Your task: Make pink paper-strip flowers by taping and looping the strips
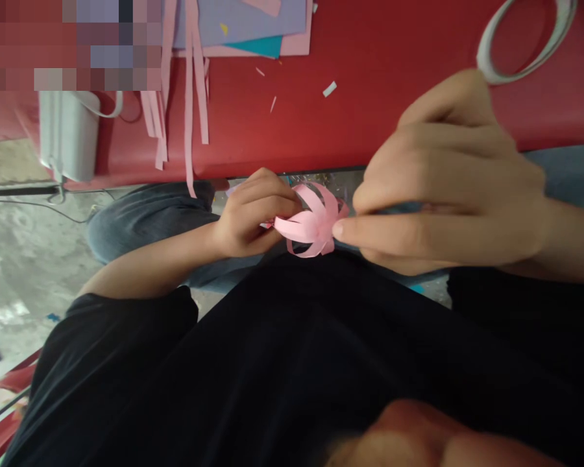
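Just over the lap, near the worktop (394,130) edge: pink paper strip form (321,224), roughly ball-shaped, open loops fanning from a joined spot facing the camera. Left hand (255,214) has hold of its left side, fingers curled in; exact grip points hidden behind the loops. Right hand (438,188) is on the other side, one extended fingertip touching the right edge, remaining fingers loosely bent. Can't tell if it actually pinches the paper or only presses it. Worktop is red. Far side, left of centre: lavender sheet (285,26) on top, teal sheet (263,47) and pink sheet (299,44) peeking out below, yellow scrap (224,28) on the lavender. Loose pink strips (189,104) lie left of that, one hanging past the near edge. White box-like object (73,143) at the left end, ID unclear. White ring (486,52) at far right, beyond the right hand. Small white scrap (329,89) sits mid-worktop, well apart from both.
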Available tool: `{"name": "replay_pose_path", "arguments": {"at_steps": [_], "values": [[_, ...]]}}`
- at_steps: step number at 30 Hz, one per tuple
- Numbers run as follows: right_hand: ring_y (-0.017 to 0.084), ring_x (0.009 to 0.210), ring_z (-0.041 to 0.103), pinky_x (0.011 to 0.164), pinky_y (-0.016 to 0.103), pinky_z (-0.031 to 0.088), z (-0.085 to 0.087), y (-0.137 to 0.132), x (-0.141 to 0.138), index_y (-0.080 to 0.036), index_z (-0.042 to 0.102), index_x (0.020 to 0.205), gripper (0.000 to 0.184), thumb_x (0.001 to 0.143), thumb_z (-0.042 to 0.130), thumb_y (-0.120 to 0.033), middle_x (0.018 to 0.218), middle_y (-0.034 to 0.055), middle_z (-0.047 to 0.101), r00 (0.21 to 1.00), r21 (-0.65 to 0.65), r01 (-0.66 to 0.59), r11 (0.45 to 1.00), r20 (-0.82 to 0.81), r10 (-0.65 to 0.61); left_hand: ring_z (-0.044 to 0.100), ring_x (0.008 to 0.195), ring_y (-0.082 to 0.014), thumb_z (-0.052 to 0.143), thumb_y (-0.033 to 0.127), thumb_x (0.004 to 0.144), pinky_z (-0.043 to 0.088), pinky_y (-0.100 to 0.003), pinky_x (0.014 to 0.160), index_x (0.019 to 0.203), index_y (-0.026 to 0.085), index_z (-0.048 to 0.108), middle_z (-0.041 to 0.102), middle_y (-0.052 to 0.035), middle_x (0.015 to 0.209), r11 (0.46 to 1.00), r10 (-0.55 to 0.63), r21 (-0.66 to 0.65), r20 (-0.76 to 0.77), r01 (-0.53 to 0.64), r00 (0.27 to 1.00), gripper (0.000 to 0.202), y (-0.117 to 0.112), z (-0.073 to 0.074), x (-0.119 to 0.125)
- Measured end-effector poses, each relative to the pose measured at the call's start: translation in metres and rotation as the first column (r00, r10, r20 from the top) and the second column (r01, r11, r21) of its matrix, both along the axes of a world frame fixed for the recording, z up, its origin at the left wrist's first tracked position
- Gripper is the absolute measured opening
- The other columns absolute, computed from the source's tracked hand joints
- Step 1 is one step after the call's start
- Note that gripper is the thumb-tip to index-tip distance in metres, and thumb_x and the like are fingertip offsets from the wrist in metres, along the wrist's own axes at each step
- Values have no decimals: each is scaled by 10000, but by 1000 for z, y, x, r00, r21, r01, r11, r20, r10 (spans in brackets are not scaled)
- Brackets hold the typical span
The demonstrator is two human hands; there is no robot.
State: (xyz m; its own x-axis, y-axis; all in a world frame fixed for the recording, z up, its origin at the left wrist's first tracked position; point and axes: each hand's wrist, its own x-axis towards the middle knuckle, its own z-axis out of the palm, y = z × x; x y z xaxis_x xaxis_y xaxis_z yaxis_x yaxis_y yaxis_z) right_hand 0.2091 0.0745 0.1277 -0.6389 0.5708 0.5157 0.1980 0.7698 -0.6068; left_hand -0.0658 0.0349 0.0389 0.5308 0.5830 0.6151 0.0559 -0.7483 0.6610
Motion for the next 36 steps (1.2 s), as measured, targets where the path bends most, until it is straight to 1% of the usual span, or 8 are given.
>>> {"name": "replay_pose_path", "arguments": {"at_steps": [3,5,8,11,21,27,32,36], "values": [[118,592,642,650,417,423,-11,2,-1,-295,808,992,121,1009,759,-185,770,-115,763,996,499,-2,867,-75,46,796,885,-265,737,315,1040,640,-430,782,1156,211,699,805,-106,987,998,2,-59,23,0,1000,160,-3,0,0],[109,601,666,630,400,424,-16,2,0,-274,807,1035,178,986,730,-121,820,-125,795,998,617,-3,787,-47,40,800,897,-263,749,325,1042,643,-421,795,1166,219,701,804,-99,1002,996,4,-90,28,-1,1000,169,-4,0,-1],[81,559,657,615,390,374,-19,1,1,-391,795,1067,234,1061,623,-232,770,-186,774,985,461,-95,882,171,17,811,919,-255,760,338,1046,641,-404,803,1177,256,697,812,-77,1038,992,7,-127,14,-5,1000,167,-6,0,-1],[118,537,658,589,413,347,-17,-1,-1,-434,834,1088,253,1056,607,-327,698,-135,751,942,223,-142,964,331,62,815,911,-259,748,359,1054,633,-409,783,1173,270,700,817,-77,1034,990,10,-138,16,-8,1000,156,-7,1,0],[180,581,690,570,412,424,-9,-3,-2,-394,852,1008,194,1043,666,-350,708,-74,731,964,-20,-81,996,254,84,825,928,-236,743,407,1058,643,-391,809,1146,275,725,834,-76,1048,978,6,-208,-32,-12,999,160,-7,1,1],[198,657,750,679,444,540,-28,4,6,-361,855,1087,222,1108,640,-410,715,-55,732,963,-64,-86,994,252,99,827,938,-241,782,379,1035,671,-378,805,1196,256,732,829,-89,1038,979,14,-205,11,-11,1000,208,-7,-2,1],[177,626,749,577,420,424,-34,5,10,-366,843,1110,165,1061,691,-325,773,-80,787,971,255,-142,956,222,86,819,935,-235,772,406,1044,671,-382,803,1161,258,747,825,-79,1019,971,39,-235,2,-38,999,191,-6,-1,3],[135,597,727,563,396,392,-37,3,6,-305,805,890,126,871,867,-197,853,-93,835,990,656,68,752,-139,31,805,888,-218,786,322,1027,661,-365,772,1185,241,752,808,-61,965,978,36,-206,50,-25,998,180,-5,2,8]]}}
